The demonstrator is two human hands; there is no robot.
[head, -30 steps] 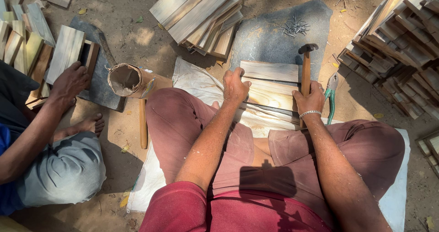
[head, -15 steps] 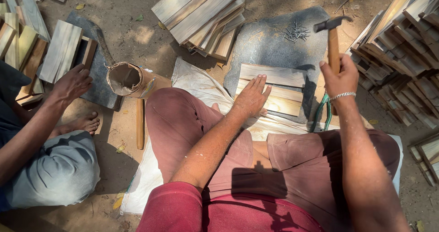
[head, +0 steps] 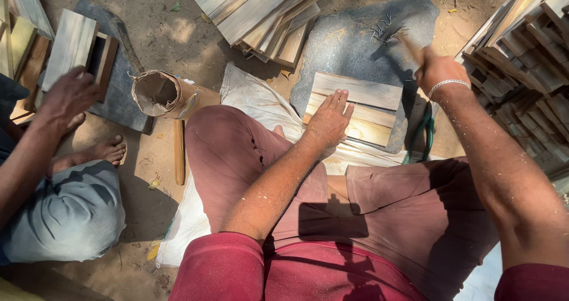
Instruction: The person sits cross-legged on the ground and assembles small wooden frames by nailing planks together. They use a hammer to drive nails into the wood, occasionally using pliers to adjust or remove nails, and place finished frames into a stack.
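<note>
My left hand (head: 329, 122) lies flat, fingers spread, on a small set of pale wooden planks (head: 370, 102) that rests on a grey stone slab (head: 355, 43) in front of my knees. My right hand (head: 435, 71) is to the right of the planks and grips a wooden-handled hammer (head: 409, 43). The hammer is motion-blurred, with its head near a small pile of nails (head: 379, 27) on the slab. I sit on a white sack cloth (head: 252, 96).
Another person sits at the left, one hand (head: 68, 96) on a wooden box and a bare foot (head: 104, 151) on the ground. A brown paper tube (head: 157, 93), a wooden stick (head: 179, 153), green pliers (head: 425, 134), and plank stacks at the top (head: 261, 10) and right (head: 521, 58) surround me.
My right hand lifted the hammer off the planks, raised it to the right, and now swings it toward the nails. My left hand stays on the planks.
</note>
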